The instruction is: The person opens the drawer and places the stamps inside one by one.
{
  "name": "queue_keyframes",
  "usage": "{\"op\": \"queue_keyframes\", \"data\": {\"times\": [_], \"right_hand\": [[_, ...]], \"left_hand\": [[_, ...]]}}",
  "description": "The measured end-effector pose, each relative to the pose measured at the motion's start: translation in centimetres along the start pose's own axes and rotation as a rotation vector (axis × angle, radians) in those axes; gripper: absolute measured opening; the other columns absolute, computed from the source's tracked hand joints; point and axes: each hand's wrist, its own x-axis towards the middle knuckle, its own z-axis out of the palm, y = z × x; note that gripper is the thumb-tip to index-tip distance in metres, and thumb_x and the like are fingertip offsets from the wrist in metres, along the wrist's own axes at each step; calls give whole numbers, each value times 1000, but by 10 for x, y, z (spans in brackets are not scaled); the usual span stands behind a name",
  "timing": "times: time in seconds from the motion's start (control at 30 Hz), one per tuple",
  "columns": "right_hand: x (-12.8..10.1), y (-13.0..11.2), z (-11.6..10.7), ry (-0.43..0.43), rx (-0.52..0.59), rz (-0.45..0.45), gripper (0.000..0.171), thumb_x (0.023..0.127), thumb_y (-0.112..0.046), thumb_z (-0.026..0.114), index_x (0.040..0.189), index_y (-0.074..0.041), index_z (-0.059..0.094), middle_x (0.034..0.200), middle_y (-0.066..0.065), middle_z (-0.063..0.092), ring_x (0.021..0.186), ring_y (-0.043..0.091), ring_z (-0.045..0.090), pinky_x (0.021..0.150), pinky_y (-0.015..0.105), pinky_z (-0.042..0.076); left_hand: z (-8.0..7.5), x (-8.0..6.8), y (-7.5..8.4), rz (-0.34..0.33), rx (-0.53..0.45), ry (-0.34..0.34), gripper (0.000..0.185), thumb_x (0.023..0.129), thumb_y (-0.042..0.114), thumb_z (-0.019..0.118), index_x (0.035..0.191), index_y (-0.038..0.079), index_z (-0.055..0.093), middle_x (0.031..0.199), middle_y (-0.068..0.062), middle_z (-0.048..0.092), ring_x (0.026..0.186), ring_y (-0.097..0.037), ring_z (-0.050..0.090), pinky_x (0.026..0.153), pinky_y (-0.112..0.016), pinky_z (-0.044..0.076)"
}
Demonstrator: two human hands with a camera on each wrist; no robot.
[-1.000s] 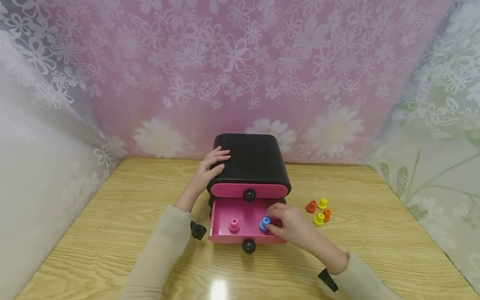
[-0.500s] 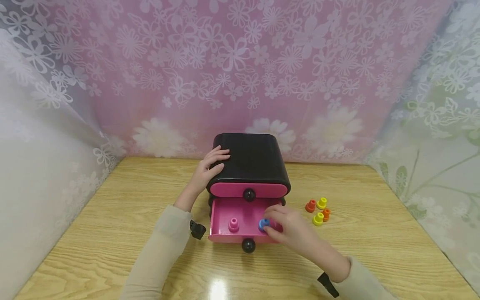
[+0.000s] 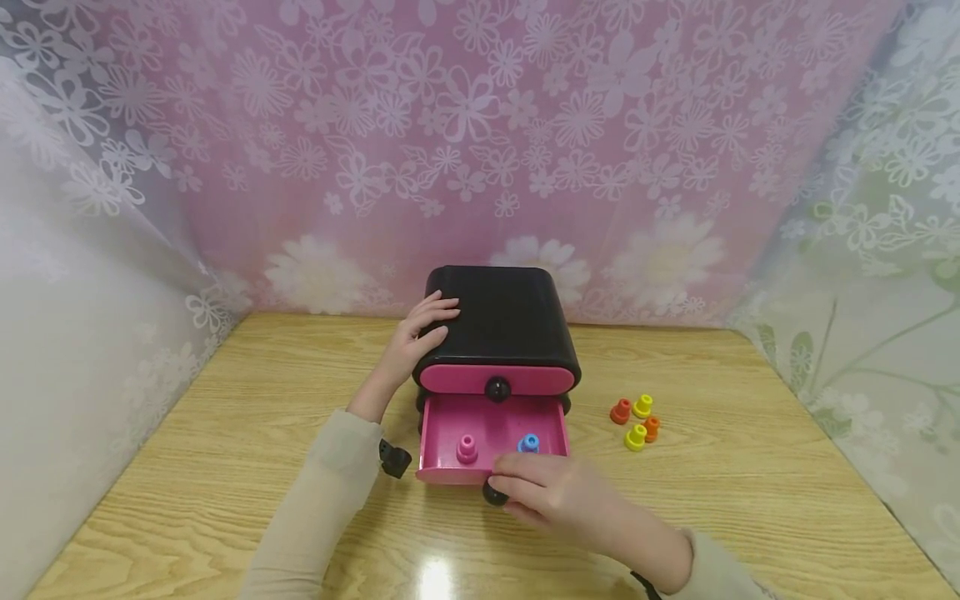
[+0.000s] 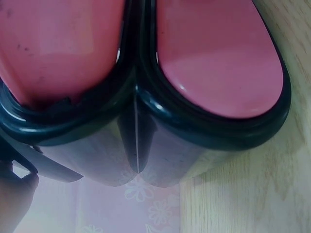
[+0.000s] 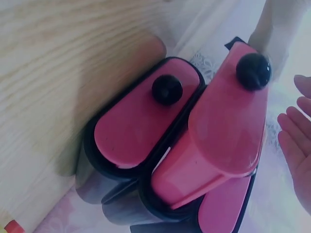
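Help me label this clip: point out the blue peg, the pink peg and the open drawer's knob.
blue peg (image 3: 529,442), head view, on its top.
pink peg (image 3: 467,448), head view, on its middle.
open drawer's knob (image 5: 253,71), right wrist view, on the round black face.

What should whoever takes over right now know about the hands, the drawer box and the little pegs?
Left hand: rests on the left top edge of the black drawer box, fingers relaxed.
Right hand: at the front of the open lower drawer, fingers by its black knob; a grip is not clear, and the right wrist view shows straight fingers.
In the drawer: a pink peg and a blue peg, both released.
On the table, right of the box: two orange and two yellow pegs.
Upper drawer closed.
Done: two pegs in. Left: four pegs out, lower drawer open.
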Motion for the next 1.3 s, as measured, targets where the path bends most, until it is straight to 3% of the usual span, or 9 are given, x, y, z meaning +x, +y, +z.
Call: {"op": "queue_keyframes", "data": {"times": [0.07,0.17,0.37,0.47,0.63,0.77,0.93,1.1,1.3], "right_hand": [[0,-2,1,-23,4,-26,21,88,-22,54,99,-8,65,102,3,62,95,12,57,82,23,45],[0,-5,3,-60,16,-44,21,85,-20,59,101,-9,64,104,4,62,99,12,56,84,24,44],[-3,-9,8,-153,92,5,26,79,-17,66,104,-11,63,106,-1,62,105,12,53,87,22,41],[-3,-10,10,-160,79,-10,24,79,-15,65,102,-11,64,104,-1,62,105,12,53,88,22,40],[-6,-10,14,-189,54,-6,26,75,-12,70,100,-12,64,102,-3,62,105,10,53,89,21,39],[-7,-8,17,-183,23,-15,18,90,-10,50,101,-11,64,104,-2,62,105,10,53,88,21,40],[-7,-5,16,-186,-127,-128,48,98,-8,16,104,-9,63,105,2,62,102,13,55,86,24,42],[-6,-5,16,-249,-292,-234,55,96,-2,11,104,-10,65,106,3,61,103,15,54,88,26,42],[-8,-4,18,-247,-327,-251,58,96,-2,9,101,-11,66,105,3,62,101,15,55,87,26,42]], "left_hand": [[0,0,0,-1,-1,0,31,85,-6,43,114,-18,48,128,-30,38,130,-35,14,103,-49,10],[0,0,1,-3,-1,0,31,85,-7,42,114,-18,48,128,-30,37,130,-35,14,103,-48,10],[0,0,-2,6,-5,-3,31,85,-8,43,114,-18,48,128,-30,37,130,-36,14,103,-49,10],[-1,0,-8,4,-5,-4,31,86,-6,44,114,-16,49,129,-28,38,130,-34,14,103,-48,10],[0,0,-2,-1,3,-4,31,85,-8,42,114,-18,48,128,-30,37,130,-35,14,104,-48,10],[0,0,-1,2,1,-3,31,85,-7,42,114,-18,48,128,-30,37,130,-35,14,103,-49,10],[0,0,-2,7,6,2,31,85,-8,42,113,-19,48,128,-31,37,130,-36,14,103,-50,10],[0,0,-2,4,7,5,31,85,-8,43,113,-19,48,127,-30,38,130,-36,15,103,-49,10],[0,0,-2,4,7,5,30,85,-8,43,113,-19,49,127,-30,38,129,-35,15,103,-48,10]]}}
